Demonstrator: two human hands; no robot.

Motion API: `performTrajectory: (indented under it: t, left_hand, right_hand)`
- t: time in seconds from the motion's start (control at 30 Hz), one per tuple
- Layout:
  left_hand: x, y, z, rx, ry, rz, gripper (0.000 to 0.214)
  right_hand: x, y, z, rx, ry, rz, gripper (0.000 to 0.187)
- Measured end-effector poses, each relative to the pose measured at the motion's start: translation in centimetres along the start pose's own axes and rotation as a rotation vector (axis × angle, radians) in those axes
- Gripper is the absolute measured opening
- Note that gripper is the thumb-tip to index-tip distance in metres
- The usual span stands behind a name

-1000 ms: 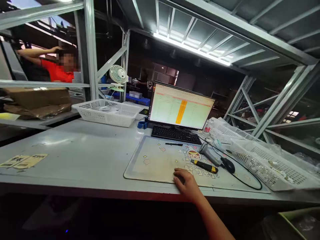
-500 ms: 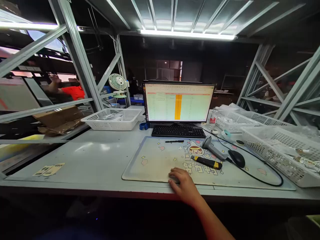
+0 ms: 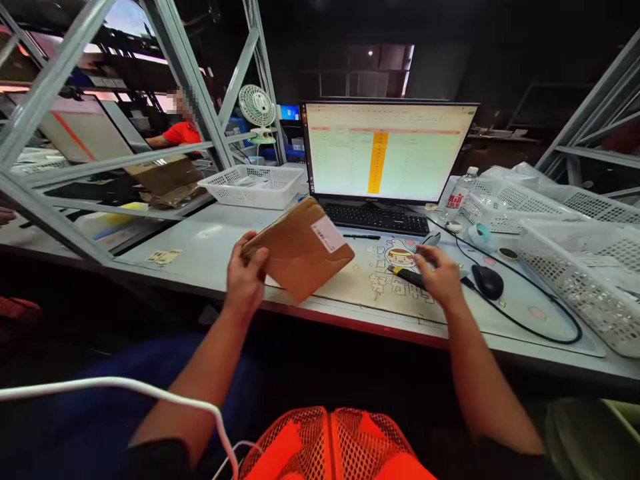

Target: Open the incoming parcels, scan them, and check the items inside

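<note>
My left hand (image 3: 246,270) grips the left end of a flat brown cardboard package (image 3: 305,250), thumb on its face. The package is tilted above the desk's front edge and bears a white printed label (image 3: 327,233). My right hand (image 3: 440,275), fingers curled, is closed over a grey barcode scanner (image 3: 431,239). The hand hides most of the scanner's neck and handle; the head shows beyond the fingers. Just left of that hand lies a black and yellow box cutter (image 3: 407,276) on the printed desk mat (image 3: 350,283).
A monitor (image 3: 390,153) and keyboard (image 3: 377,219) stand at the back. White baskets (image 3: 580,287) line the right; another basket (image 3: 255,190) sits at back left. A black mouse (image 3: 487,282) and looping cable lie right of the scanner. A person in red (image 3: 185,133) is beyond the frame.
My right hand has left the small object at the mat's front edge and moved right onto the scanner. My left hand has come into view with the package. The view has tilted down.
</note>
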State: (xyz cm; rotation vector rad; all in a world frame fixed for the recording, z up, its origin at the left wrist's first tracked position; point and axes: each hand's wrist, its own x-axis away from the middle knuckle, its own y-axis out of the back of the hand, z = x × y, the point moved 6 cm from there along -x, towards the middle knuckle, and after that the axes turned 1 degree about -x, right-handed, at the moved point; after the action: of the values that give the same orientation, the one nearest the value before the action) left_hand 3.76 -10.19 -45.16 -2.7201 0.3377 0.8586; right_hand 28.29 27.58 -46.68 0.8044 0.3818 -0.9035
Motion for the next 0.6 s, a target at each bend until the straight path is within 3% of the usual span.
performTrajectory:
  t: [0.07, 0.13, 0.2, 0.27, 0.37, 0.47, 0.6]
  left_hand:
    - [1.2, -2.1, 0.6, -0.103, -0.099, -0.018, 0.059]
    - [3.0, -5.3, 0.0, -0.273, -0.356, 0.071, 0.051]
    - [5.8, -8.4, -0.7, -0.396, -0.628, 0.280, 0.051]
    - [9.1, -10.3, -0.8, -0.448, -0.784, 0.503, 0.054]
    - [13.1, -10.9, -0.3, -0.538, -0.834, 0.663, 0.044]
    - [15.3, -10.4, 0.1, -0.593, -0.812, 0.669, 0.035]
    - [16.0, -10.0, 0.2, -0.576, -0.772, 0.636, 0.034]
  right_hand:
    - [-2.0, 2.5, -3.3, 0.223, -0.113, -0.016, 0.046]
    - [-3.1, 3.6, -5.7, 0.440, -0.199, 0.057, 0.051]
    - [-3.6, 3.5, -7.1, 0.614, -0.258, 0.190, 0.057]
    - [-3.6, 2.7, -8.0, 0.729, -0.314, 0.343, 0.061]
    - [-3.5, 1.6, -8.6, 0.818, -0.409, 0.476, 0.057]
    - [-3.9, 0.6, -8.7, 0.861, -0.497, 0.470, 0.051]
    - [-5.1, -0.3, -8.0, 0.867, -0.574, 0.430, 0.050]
